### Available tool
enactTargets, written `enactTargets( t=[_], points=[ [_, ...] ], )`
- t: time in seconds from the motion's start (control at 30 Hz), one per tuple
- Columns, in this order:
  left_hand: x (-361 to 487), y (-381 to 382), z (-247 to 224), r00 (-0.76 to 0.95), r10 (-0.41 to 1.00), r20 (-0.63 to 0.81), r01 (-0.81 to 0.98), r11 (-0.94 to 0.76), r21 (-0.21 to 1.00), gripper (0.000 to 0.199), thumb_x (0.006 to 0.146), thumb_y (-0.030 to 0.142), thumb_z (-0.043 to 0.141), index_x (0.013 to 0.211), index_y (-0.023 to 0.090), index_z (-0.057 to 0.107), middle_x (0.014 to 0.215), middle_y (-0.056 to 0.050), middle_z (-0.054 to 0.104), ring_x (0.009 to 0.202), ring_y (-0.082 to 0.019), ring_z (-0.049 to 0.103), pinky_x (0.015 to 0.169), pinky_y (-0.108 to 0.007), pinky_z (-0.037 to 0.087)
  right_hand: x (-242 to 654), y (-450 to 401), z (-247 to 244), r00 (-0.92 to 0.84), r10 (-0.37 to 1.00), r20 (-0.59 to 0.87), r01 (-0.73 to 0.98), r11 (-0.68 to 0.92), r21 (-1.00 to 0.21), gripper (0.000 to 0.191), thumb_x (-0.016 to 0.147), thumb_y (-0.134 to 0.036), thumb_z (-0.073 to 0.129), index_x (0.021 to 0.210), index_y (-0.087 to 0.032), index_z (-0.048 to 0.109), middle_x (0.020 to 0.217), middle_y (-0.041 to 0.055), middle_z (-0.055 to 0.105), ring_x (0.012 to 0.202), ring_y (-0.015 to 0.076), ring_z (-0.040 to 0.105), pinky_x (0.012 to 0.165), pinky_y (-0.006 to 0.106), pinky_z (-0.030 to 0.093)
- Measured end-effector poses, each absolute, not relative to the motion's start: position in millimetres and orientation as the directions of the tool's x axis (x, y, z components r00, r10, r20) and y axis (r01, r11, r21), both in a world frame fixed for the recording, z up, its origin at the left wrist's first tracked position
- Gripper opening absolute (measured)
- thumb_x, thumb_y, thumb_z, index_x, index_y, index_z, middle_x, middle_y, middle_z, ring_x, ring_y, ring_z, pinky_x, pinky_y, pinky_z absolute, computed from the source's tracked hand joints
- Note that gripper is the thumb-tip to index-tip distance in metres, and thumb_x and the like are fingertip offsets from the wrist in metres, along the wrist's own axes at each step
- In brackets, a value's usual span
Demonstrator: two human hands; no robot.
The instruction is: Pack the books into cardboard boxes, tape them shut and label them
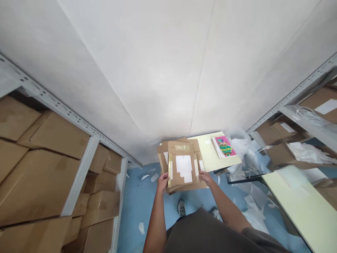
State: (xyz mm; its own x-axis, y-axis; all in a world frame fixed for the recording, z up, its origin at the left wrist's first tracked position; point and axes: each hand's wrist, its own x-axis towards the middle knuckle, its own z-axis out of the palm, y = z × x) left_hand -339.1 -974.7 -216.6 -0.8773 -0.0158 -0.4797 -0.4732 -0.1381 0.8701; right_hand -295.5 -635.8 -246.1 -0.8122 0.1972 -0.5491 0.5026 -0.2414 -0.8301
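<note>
A flattened cardboard piece [172, 149] with white labels and shiny tape lies on top of other flat cardboard at the near wall. My left hand [163, 181] grips its lower left edge, fingers closed on it. At the right edge, my right hand [205, 177] is closed on the cardboard too. The stack rests over the left part of a pale yellow table [209, 157]. On that table, to the right of the cardboard, sits a small pile of books with a pink and green cover [224, 147].
Shelves of brown boxes [42, 182] stand on the left. Another rack [313, 119] holds boxes and white wrapping on the right. A second pale table [302, 207] is at the lower right. Plastic bags [239, 147] and scraps [141, 228] lie around the blue floor [134, 200].
</note>
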Motion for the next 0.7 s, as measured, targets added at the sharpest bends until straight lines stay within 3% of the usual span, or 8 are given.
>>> enactTargets(
  t=[0.23,0.47,0.7],
  points=[
    [-356.2,-946.3,-177.6,-0.873,-0.006,-0.488,-0.485,-0.098,0.869,0.056,0.052,0.04,0.092,0.101,0.017,0.077,0.092,-0.009,0.08,0.082,-0.025,0.076,0.078,-0.037,0.059,-280.2,-600.3,-226.7,-0.822,0.176,-0.542,0.462,-0.351,-0.815,0.042,0.054,-0.043,0.087,0.089,-0.023,0.075,0.096,0.0056,0.079,0.089,0.0272,0.073,0.087,0.042,0.055],
    [-376.5,-856.8,-121.0,-0.929,0.072,-0.363,-0.365,-0.012,0.931,0.054,0.056,0.045,0.091,0.101,0.02,0.075,0.101,-0.009,0.079,0.097,-0.026,0.073,0.084,-0.036,0.058,-264.0,-514.4,-190.6,-0.857,0.289,-0.426,0.273,-0.446,-0.852,0.048,0.058,-0.049,0.089,0.096,-0.024,0.074,0.105,0.0058,0.077,0.099,0.0276,0.07,0.083,0.038,0.053],
    [-379.6,-688.6,-97.0,-0.883,0.345,-0.319,-0.327,0.036,0.944,0.05,0.055,0.042,0.088,0.1,0.022,0.076,0.097,-0.007,0.079,0.083,-0.022,0.074,0.072,-0.032,0.056,-196.1,-360.5,-159.1,-0.825,0.431,-0.366,0.134,-0.48,-0.867,0.047,0.061,-0.041,0.086,0.104,-0.028,0.072,0.099,0.0021,0.076,0.091,0.0252,0.069,0.08,0.037,0.052]
  ],
)
